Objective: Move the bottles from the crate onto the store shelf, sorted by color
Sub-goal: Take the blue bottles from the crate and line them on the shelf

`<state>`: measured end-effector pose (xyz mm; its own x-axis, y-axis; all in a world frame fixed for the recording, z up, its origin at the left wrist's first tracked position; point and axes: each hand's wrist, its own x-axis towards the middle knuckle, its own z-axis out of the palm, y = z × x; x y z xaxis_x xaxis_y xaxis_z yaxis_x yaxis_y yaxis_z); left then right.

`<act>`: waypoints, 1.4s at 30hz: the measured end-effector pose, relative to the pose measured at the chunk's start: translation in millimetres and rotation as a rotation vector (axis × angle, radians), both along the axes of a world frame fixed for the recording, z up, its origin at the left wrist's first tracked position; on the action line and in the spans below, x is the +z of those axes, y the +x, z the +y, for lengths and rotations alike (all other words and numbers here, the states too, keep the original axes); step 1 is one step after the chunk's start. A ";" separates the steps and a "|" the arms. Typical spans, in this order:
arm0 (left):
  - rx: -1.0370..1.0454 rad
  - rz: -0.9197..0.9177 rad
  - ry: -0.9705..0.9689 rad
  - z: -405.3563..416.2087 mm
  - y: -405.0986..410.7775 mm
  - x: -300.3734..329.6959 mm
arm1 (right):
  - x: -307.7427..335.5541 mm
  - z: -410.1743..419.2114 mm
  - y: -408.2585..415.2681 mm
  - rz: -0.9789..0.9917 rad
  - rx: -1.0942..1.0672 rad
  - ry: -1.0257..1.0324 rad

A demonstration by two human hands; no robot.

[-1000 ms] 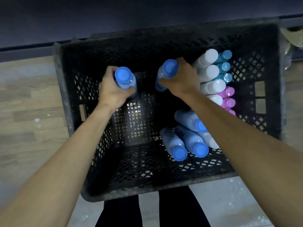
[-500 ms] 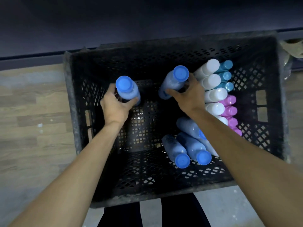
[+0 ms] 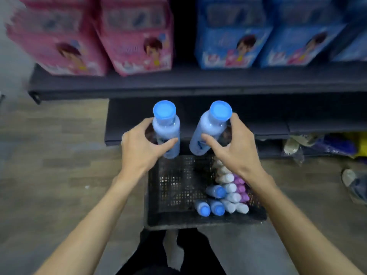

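Note:
My left hand (image 3: 141, 143) grips a blue-capped bottle (image 3: 166, 126) upright, high above the black crate (image 3: 206, 221) on the floor. My right hand (image 3: 236, 143) holds a second blue-capped bottle (image 3: 210, 128), tilted slightly left. Both bottles hang in front of the dark store shelf (image 3: 198, 84). Inside the crate, along its right side, lie three blue-capped bottles (image 3: 215, 207), several white-capped ones (image 3: 228, 188) and several pink-capped ones (image 3: 241, 188). The crate's left half is bare mesh.
Pink packs (image 3: 99, 42) stand on the shelf at left and blue packs (image 3: 248, 40) at right, with a dark gap between them. A lower dark shelf ledge (image 3: 297, 128) runs behind the crate. Bags and clutter (image 3: 327, 143) lie on the wooden floor at right.
Both hands have lifted their blue-capped bottles up out of the crate. My view has risen, so the shelf and its packs now show.

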<state>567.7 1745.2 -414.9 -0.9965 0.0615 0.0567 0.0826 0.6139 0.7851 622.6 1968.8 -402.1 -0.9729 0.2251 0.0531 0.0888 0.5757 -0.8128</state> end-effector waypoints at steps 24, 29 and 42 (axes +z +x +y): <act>0.101 0.778 0.073 -21.5 -62.1 452.7 | 458.8 -41.3 -76.5 0.684 0.109 0.024; 0.218 0.682 0.051 -19.6 -94.5 463.4 | 467.3 -45.7 -110.7 0.616 0.090 0.023; 0.330 0.701 -0.119 -17.0 -129.3 434.1 | 441.6 -46.8 -153.2 0.517 0.149 0.030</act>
